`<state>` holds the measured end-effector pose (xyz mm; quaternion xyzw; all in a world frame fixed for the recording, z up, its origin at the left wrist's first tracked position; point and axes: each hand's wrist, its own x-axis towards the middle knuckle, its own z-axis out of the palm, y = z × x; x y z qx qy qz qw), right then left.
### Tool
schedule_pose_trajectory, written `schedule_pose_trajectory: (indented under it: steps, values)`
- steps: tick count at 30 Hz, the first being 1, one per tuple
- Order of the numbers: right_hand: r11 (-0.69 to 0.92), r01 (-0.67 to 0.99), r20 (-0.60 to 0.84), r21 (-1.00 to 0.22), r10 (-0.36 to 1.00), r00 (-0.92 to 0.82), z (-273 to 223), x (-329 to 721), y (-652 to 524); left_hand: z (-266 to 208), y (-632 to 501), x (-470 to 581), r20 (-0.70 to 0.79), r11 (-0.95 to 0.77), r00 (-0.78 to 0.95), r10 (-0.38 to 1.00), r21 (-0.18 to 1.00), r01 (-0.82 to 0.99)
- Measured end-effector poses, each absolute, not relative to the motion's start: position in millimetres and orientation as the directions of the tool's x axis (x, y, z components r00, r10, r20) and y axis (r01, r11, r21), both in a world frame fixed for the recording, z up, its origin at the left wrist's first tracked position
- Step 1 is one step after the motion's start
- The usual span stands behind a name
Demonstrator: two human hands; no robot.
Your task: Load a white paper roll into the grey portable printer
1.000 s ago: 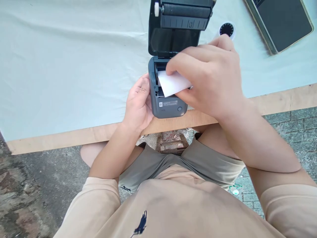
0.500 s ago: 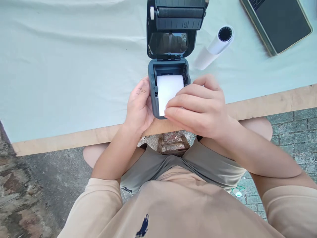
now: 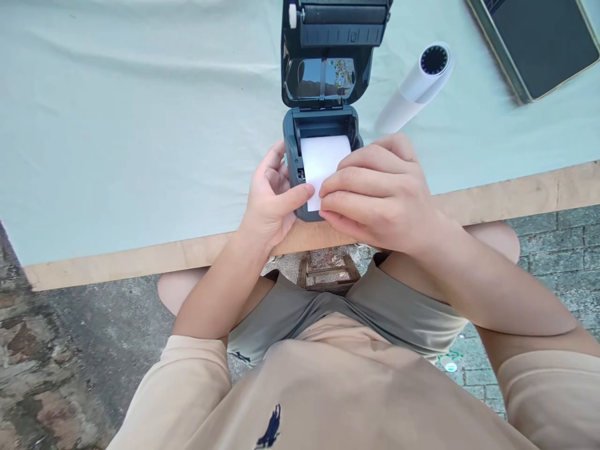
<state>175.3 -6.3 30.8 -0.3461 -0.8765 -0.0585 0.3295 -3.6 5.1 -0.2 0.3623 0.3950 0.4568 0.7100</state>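
Note:
A dark label printer (image 3: 291,164) stands near the table's front edge, its hinged lid (image 3: 287,69) swung up and back. White paper (image 3: 325,156) lies in its bay, with the loose end running toward me over the front. My left hand (image 3: 270,197) grips the printer's left side, thumb laid on the paper's left edge. Pinched fingers of my right hand (image 3: 379,194) hold the paper's right edge near its front end; the right hand covers the printer's right front corner.
Behind my right hand stands a white cylinder (image 3: 412,90) with a dark round end. A dark-screened device (image 3: 544,47) lies at the back right. Pale cloth (image 3: 140,137) covers the table, whose bare wooden front edge (image 3: 117,261) shows above my lap.
My left thumb has come over from the printer's side onto the paper. My right hand keeps its pinch on the paper. The whole view has shifted slightly.

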Motion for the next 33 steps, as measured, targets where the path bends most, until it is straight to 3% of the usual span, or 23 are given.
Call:
schedule_pose_trajectory:
  steps: [3, 5, 8, 10, 12, 17, 21, 27, 33]
  values:
    - [0.786, 0.560, 0.704, -0.262, 0.553, -0.446, 33.8, 183.7, 4.6, 0.3, 4.8, -2.5, -0.234, 0.321, 0.269, 0.934, 0.880, -0.350]
    - [0.722, 0.557, 0.743, -0.410, 0.619, -0.254, 36.8, 190.9, 13.5, 0.1, 4.6, -2.6, -0.223, 0.311, 0.272, 0.936, 0.887, -0.341]
    - [0.517, 0.547, 0.603, -0.658, 0.797, -0.027, 39.6, 197.6, 23.3, -2.0, 4.7, -3.8, -0.199, 0.294, 0.299, 0.933, 0.900, -0.320]
    - [0.476, 0.467, 0.515, -0.745, 0.856, -0.050, 39.9, 197.3, 25.8, -5.1, 5.5, -4.7, -0.186, 0.286, 0.306, 0.934, 0.902, -0.325]
    - [0.527, 0.430, 0.524, -0.733, 0.841, -0.136, 39.5, 194.8, 25.2, -8.8, 6.6, -5.3, -0.174, 0.283, 0.309, 0.935, 0.892, -0.352]
    - [0.688, 0.513, 0.617, -0.513, 0.712, -0.336, 36.1, 192.2, 17.6, -12.9, 8.7, -4.7, -0.168, 0.289, 0.295, 0.941, 0.852, -0.436]
    - [0.674, 0.534, 0.569, -0.510, 0.730, -0.378, 31.8, 194.5, 13.4, -9.4, 8.0, -4.3, -0.178, 0.299, 0.311, 0.933, 0.866, -0.401]
    - [0.559, 0.476, 0.470, -0.679, 0.829, -0.304, 33.8, 186.0, 7.7, -4.2, 3.5, -4.8, -0.129, 0.270, 0.310, 0.942, 0.840, -0.470]
    - [0.169, 0.306, 0.085, -0.937, 0.959, -0.271, 30.7, 181.3, 5.6, -0.9, 2.1, -4.3, -0.119, 0.284, 0.326, 0.938, 0.806, -0.519]
